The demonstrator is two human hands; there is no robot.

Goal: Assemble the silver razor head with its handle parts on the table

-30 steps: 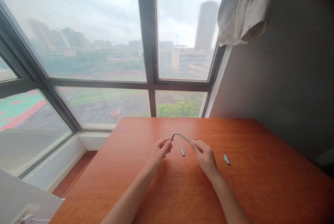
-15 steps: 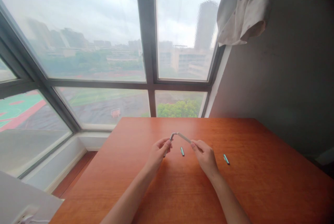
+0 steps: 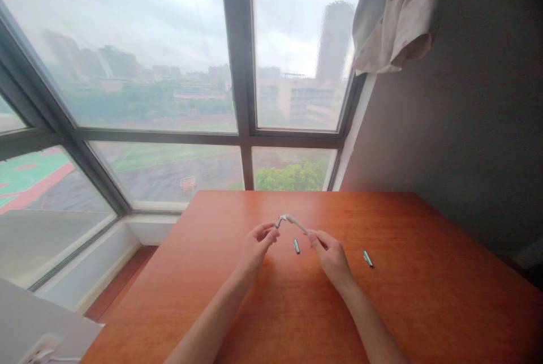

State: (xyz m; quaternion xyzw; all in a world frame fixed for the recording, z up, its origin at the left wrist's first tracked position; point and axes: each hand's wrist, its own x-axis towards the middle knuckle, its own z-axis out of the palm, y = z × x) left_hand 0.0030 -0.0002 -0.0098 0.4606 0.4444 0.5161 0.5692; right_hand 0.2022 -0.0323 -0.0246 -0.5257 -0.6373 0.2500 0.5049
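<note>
My left hand point(image 3: 259, 244) is closed around a slim silver-grey rod with a bent end point(image 3: 278, 221), which sticks up past the fingers. A pale straight stick point(image 3: 298, 225) is pinched in my right hand point(image 3: 332, 251) and slants up to the left. The upper ends of the two meet or nearly meet above the table; I cannot tell if they are joined. Between the hands lies a small teal and dark bar point(image 3: 296, 246), touched by neither. Another such bar point(image 3: 367, 258) lies to the right of my right hand.
The reddish-brown wooden table point(image 3: 288, 318) reaches to a large framed window point(image 3: 241, 69). A grey wall point(image 3: 449, 126) stands on the right, with a light buttoned garment point(image 3: 394, 18) hanging above. A socket with a white plug point(image 3: 42, 352) is at lower left.
The rod in my left hand has turned slightly, and its bent end now shows brighter. The stick in my right hand has shifted a little left and down. Both bars lie still.
</note>
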